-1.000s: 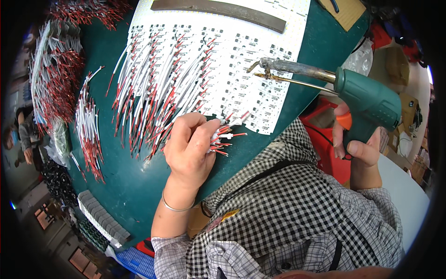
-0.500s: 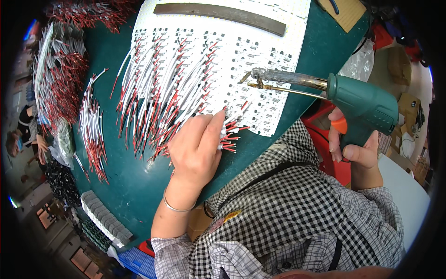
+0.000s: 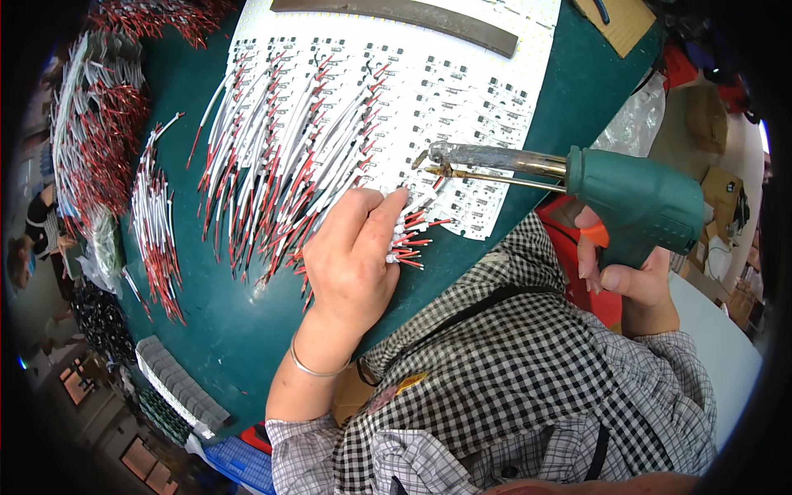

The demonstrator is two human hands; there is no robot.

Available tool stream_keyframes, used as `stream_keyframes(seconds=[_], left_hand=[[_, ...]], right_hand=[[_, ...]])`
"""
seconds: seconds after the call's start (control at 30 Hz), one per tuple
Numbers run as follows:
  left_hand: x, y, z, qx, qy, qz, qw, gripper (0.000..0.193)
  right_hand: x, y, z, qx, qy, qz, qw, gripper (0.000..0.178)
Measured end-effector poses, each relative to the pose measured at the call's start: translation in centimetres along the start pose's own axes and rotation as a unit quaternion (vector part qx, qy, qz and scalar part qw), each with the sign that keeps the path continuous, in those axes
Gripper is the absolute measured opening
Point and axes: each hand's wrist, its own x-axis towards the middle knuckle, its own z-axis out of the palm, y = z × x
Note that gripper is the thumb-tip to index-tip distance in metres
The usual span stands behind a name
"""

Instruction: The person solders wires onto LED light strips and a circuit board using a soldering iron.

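Observation:
My left hand [image 3: 351,247] is closed in a pinch on a bundle of short red and white wires [image 3: 408,241], whose ends stick out past the fingers. Its fingertips rest at the lower part of a white circuit board sheet [image 3: 474,115]. Rows of red and white wires [image 3: 272,157] lie across the sheet's left side, several joined to its pads. In my right hand [image 3: 635,276] is a green pistol-grip soldering gun [image 3: 631,194] with an orange trigger. Its hot tip and thin feed tube reach left over the board, just above my left fingertips.
A brown bar [image 3: 462,30] lies across the sheet's top. Left on the green table [image 3: 239,309] are a small wire pile [image 3: 157,223] and a large heap of wires [image 3: 99,140]. A grey ridged strip [image 3: 177,384] sits at the lower left edge, cardboard [image 3: 615,25] at the upper right.
The soldering gun has moved left and slightly down, bringing its tip nearer my left fingertips. My left hand has barely moved and still pinches the wires.

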Motion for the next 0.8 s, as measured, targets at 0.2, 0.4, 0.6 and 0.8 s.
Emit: stream_keyframes(seconds=[0.2,0.4,0.6,0.8], left_hand=[[-0.2,-0.4,0.2,-0.007,0.007,0.005,1.000,0.047],[-0.2,-0.4,0.4,-0.008,0.014,0.016,1.000,0.047],[-0.1,-0.2,0.3,0.000,0.003,0.009,1.000,0.048],[-0.2,-0.3,0.3,0.003,0.007,0.006,1.000,0.048]], right_hand=[[0.7,0.4,0.9,-0.067,0.018,-0.004,0.998,0.055],[0.8,0.8,0.1,-0.100,-0.034,-0.015,0.994,0.046],[1.0,0.4,0.4,-0.110,-0.044,-0.005,0.993,0.048],[0.8,0.4,0.1,-0.125,-0.041,-0.009,0.991,0.060]])
